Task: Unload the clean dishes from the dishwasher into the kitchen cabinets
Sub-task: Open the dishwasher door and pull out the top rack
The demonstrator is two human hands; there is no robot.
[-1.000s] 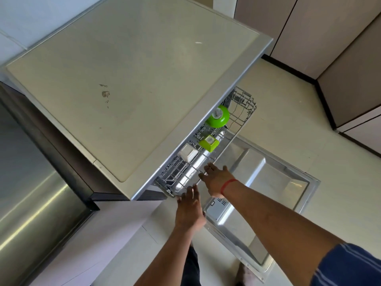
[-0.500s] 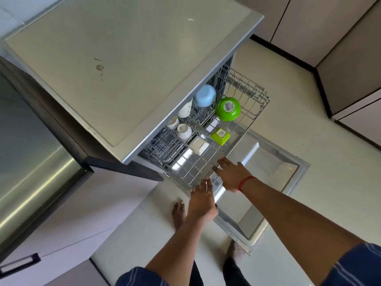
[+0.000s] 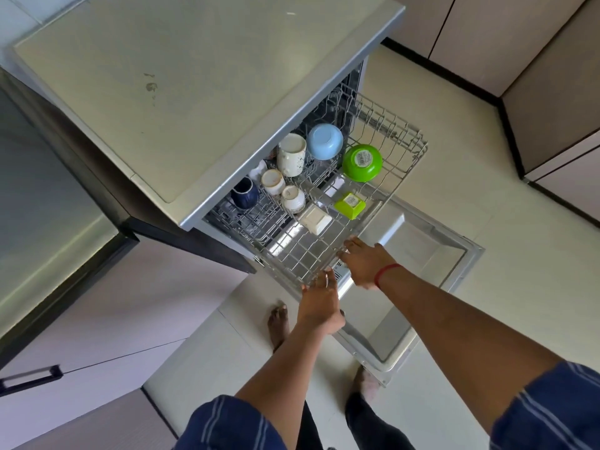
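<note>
Right hand (image 3: 365,264) hooks its fingers over the front rim of the wire rack (image 3: 311,251). Left hand (image 3: 319,303) is just beside it, fingertips at the same rim; whether they curl round the wire cannot be told. White barcode stickers sit on the upturned green bowl (image 3: 362,163) by the rack's right edge and on the green square container (image 3: 350,205) nearer the hands, their print too small to read. A white square dish (image 3: 314,219) lies beside that container. Toward the rack's back stand a light blue bowl (image 3: 324,141), a white mug (image 3: 291,154) and a dark blue cup (image 3: 245,192). The rack juts from under a pale worktop (image 3: 194,76), above the open dishwasher door (image 3: 422,248) and a cream floor (image 3: 454,157); beige cabinets (image 3: 519,34) stand beyond.
</note>
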